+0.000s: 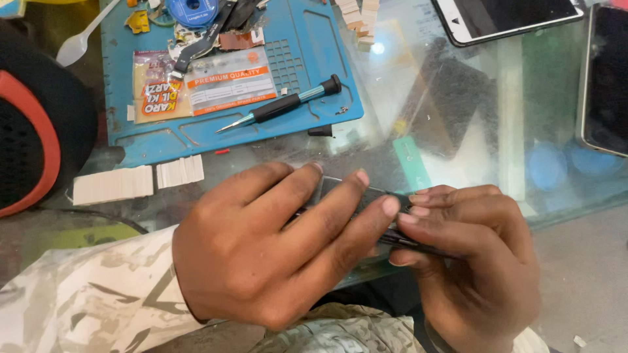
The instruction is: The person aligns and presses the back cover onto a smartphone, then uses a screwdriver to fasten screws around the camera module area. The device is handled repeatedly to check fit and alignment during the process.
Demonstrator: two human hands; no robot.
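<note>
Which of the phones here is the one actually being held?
The dark phone gripped between the left hand and the right hand. The white phone and the one at the right edge lie untouched on the glass table.

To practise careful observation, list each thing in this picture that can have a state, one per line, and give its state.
dark flat device: gripped edge-on by both hands
left hand: closed on the device
right hand: closed on the device
screwdriver: lying unused on the blue mat
white phone: lying flat, screen dark
white spoon: lying untouched
</note>
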